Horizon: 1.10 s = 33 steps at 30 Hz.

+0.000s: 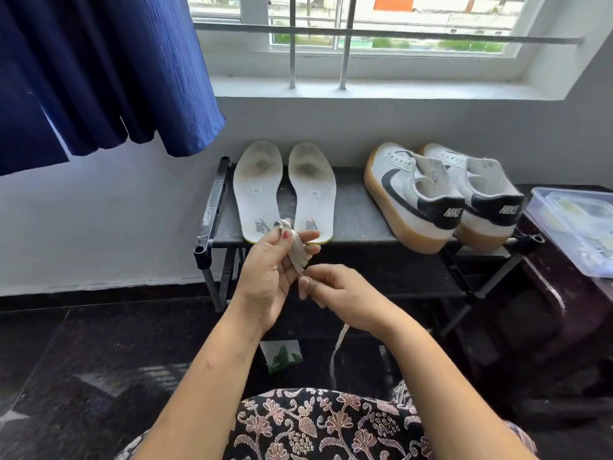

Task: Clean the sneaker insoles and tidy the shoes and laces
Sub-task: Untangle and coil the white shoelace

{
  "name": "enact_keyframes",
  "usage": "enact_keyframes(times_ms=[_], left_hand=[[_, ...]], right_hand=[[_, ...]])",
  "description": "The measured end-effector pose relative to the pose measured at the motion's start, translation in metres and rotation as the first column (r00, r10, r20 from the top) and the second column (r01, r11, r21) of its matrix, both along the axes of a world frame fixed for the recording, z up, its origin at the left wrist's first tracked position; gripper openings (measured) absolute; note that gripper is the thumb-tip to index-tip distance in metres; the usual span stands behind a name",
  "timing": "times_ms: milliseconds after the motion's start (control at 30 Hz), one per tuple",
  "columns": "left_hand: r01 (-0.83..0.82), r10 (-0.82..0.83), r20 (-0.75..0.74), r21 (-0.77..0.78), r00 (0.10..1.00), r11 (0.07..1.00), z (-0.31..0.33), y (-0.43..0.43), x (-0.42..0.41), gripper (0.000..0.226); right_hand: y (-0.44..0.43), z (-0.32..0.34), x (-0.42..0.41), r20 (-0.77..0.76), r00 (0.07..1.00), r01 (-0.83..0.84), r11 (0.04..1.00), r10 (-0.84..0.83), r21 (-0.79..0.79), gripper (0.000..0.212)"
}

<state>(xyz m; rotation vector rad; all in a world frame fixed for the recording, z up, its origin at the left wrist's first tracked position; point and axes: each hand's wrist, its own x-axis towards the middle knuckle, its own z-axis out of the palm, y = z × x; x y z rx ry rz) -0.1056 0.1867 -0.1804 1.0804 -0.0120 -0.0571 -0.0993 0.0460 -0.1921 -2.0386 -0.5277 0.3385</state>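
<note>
A barred window [381,28] sits in a white wall [99,210], and a blue curtain [99,71] hangs at the upper left above a dark floor [66,353]. A black shoe rack [351,207] stands against the wall. A pair of white sneakers [411,200] with gum soles sits at the right end of its top shelf, heels toward the front edge. Two soiled insoles [258,190] lie side by side at its left end.

A clear plastic box [570,227], cut off by the frame, sits on a dark table [547,293]; its contents are hard to make out. In front of the rack, the left hand [268,270] grips a wound bundle of white lace [298,254] under its thumb. The right hand [341,290] pinches the strand just below, and the lace's tail hangs beneath it. A small green-and-white packet [282,355] lies on the floor, partly hidden by the forearms.
</note>
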Motion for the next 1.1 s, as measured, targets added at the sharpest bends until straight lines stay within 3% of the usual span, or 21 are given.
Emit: enact_keyframes(times_ms=[133, 267, 433, 533, 667, 767, 833, 967, 1033, 1100], left_hand=[[-0.079, 0.046, 0.084, 0.448, 0.995, 0.891, -0.014, 0.006, 0.008, 0.026], [0.049, -0.126, 0.1, 0.56, 0.987, 0.827, -0.017, -0.002, 0.005, 0.023], [0.366, -0.377, -0.045, 0.37, 0.925, 0.854, -0.008, -0.012, -0.003, 0.032], [0.43, -0.429, -0.056, 0.207, 0.902, 0.879, -0.001, -0.009, -0.005, 0.038], [0.355, -0.355, -0.035, -0.008, 0.934, 0.935, 0.007, -0.005, -0.007, 0.044], [0.203, -0.208, -0.012, -0.163, 0.978, 0.965, 0.006, -0.001, -0.005, 0.044], [0.082, -0.087, -0.024, -0.173, 0.996, 0.982, 0.004, 0.003, -0.003, 0.042], [-0.121, 0.121, -0.001, 0.023, 0.993, 0.992, 0.004, 0.006, -0.001, 0.03], [-0.173, 0.166, 0.05, 0.262, 0.985, 0.95, -0.001, 0.008, 0.001, 0.028], [-0.163, 0.131, 0.098, 0.532, 0.987, 0.831, -0.007, 0.009, 0.003, 0.037]], right_hand=[[-0.012, 0.011, 0.0, 0.005, 1.0, 0.001, 0.995, -0.002, 0.103, 0.027], [-0.022, 0.01, 0.008, 0.023, 0.983, 0.171, 0.949, -0.184, 0.267, 0.027], [-0.026, 0.005, 0.013, 0.064, 0.946, 0.27, 0.879, -0.319, 0.394, 0.022], [-0.023, -0.001, 0.015, 0.048, 0.923, 0.326, 0.842, -0.382, 0.431, 0.021], [-0.018, -0.001, 0.014, 0.057, 0.91, 0.362, 0.853, -0.411, 0.376, 0.018], [-0.007, 0.0, 0.007, 0.014, 0.962, 0.259, 0.932, -0.271, 0.254, 0.019], [0.001, -0.002, 0.002, 0.013, 0.981, 0.19, 0.969, -0.195, 0.155, 0.023], [0.002, 0.009, -0.004, -0.002, 0.997, 0.075, 0.994, -0.075, 0.074, 0.026], [0.0, 0.013, -0.007, -0.003, 1.0, 0.009, 0.999, -0.009, 0.038, 0.026], [-0.001, 0.016, -0.009, 0.013, 1.0, 0.019, 0.995, -0.02, 0.096, 0.025]])
